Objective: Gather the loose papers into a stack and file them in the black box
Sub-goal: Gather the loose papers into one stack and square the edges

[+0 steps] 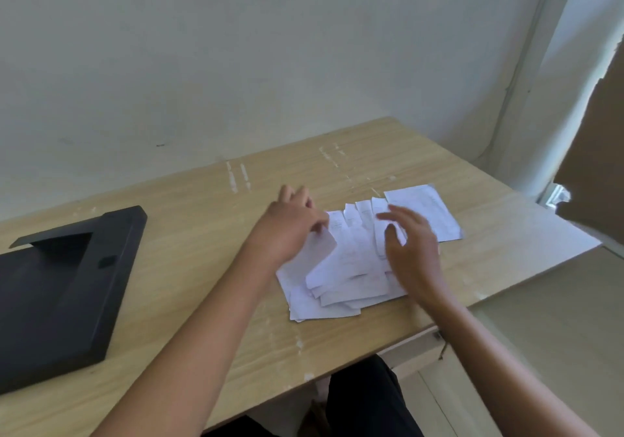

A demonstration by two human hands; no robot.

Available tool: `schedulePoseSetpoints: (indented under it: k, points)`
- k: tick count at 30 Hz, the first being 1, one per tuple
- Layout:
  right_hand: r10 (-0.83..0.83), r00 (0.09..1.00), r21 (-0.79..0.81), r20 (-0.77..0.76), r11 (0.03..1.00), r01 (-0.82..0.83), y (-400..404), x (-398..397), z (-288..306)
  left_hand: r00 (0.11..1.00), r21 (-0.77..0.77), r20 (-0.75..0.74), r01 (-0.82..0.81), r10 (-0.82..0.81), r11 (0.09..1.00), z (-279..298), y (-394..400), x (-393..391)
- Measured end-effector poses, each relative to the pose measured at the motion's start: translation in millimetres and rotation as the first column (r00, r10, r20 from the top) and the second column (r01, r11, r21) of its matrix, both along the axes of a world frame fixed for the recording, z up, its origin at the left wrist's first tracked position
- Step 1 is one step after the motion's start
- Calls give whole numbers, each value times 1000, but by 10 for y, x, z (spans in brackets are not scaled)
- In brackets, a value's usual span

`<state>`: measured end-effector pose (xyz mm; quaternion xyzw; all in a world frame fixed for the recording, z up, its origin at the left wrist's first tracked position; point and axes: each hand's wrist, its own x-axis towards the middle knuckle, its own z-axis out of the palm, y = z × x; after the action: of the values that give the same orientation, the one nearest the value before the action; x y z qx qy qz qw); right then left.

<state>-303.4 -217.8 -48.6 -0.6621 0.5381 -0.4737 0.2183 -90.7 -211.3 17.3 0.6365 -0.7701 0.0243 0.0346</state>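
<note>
Several loose white papers (347, 267) lie fanned and overlapping on the wooden table (202, 267), right of centre. One sheet (425, 210) sticks out at the far right of the spread. My left hand (290, 223) rests on the left side of the pile, its fingers pinching the edge of a sheet that lifts slightly. Just above the right part of the pile hovers my right hand (410, 244), fingers spread and holding nothing. The black box (64, 288) lies flat at the table's left end, well apart from the papers.
A plain wall runs behind the table. The table's right edge and front edge are close to the papers. A brown cardboard sheet (597, 152) stands at the far right. My dark-clothed legs (358, 399) show under the front edge.
</note>
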Motion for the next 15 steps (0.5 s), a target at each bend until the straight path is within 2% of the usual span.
schedulePoseSetpoints:
  k: [1, 3, 5, 6, 8, 10, 12, 15]
  points:
    - [-70, 996, 19, -57, 997, 71, -148, -151, -3, 999, 5, 25, 28, -28, 1000, -68, -21, -85]
    - [-144, 961, 150, -235, 972, 182, -429, -458, -31, 999, 1, -27, 26, -26, 1000, -193, -18, -143]
    - [-113, 913, 285, -391, 928, 238, -597, -655, -68, 989, -66, -133, -73, 64, 995, -320, 58, -119]
    - [-78, 899, 320, -432, 918, 234, -626, -690, -77, 972, -97, -175, -172, 154, 980, -393, 127, -108]
    - [-5, 901, 326, -434, 931, 163, -595, -643, -58, 886, -11, -242, -409, 395, 912, -547, 281, -119]
    - [42, 925, 313, -378, 946, 85, -472, -524, -16, 786, 154, -279, -531, 552, 834, -687, 352, -194]
    - [83, 939, 290, -334, 957, 19, -310, -368, -3, 776, 186, -303, -521, 553, 833, -793, 343, -326]
    - [117, 972, 328, -202, 944, -46, -146, -151, -13, 805, 125, -381, -442, 454, 889, -848, 290, -483]
